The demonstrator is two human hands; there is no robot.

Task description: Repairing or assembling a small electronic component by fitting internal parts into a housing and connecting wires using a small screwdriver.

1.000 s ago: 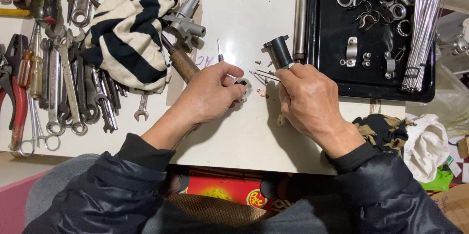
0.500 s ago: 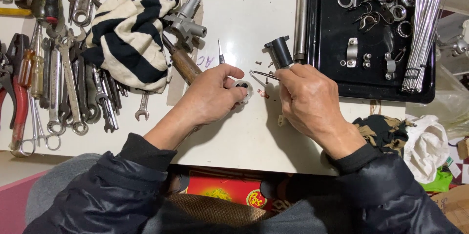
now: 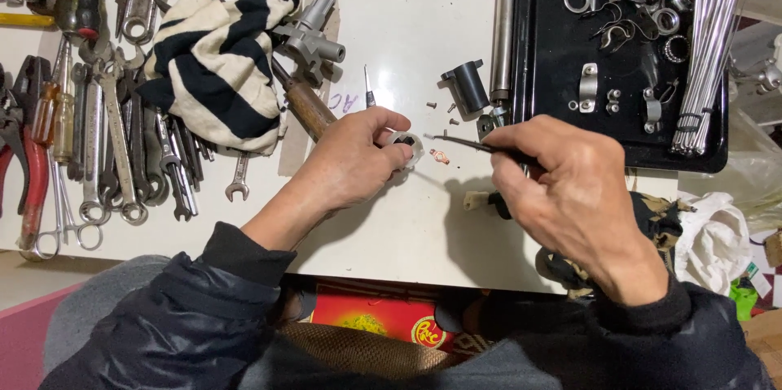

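My left hand (image 3: 352, 163) pinches a small round silvery metal part (image 3: 405, 147) against the white tabletop (image 3: 407, 23). My right hand (image 3: 570, 186) grips thin dark tweezers (image 3: 464, 143), their tips pointing left and stopping just short of that part. A tiny copper-coloured piece (image 3: 441, 157) lies on the table under the tweezer tips. Several tiny screws (image 3: 442, 113) lie scattered just beyond, beside a short black cylinder (image 3: 467, 85).
Wrenches (image 3: 122, 129), red-handled pliers (image 3: 32, 170) and a striped black-and-cream cloth (image 3: 216, 64) fill the left. A grey metal fitting (image 3: 314, 31) and a wooden-handled tool (image 3: 308, 105) lie near it. A black tray (image 3: 627, 113) with metal parts and thin rods (image 3: 709, 39) is at right, white rags (image 3: 709, 235) below it.
My right hand has drawn back to the right with the tweezers, opening a gap from my left hand. The small copper-coloured piece now shows on the table between them.
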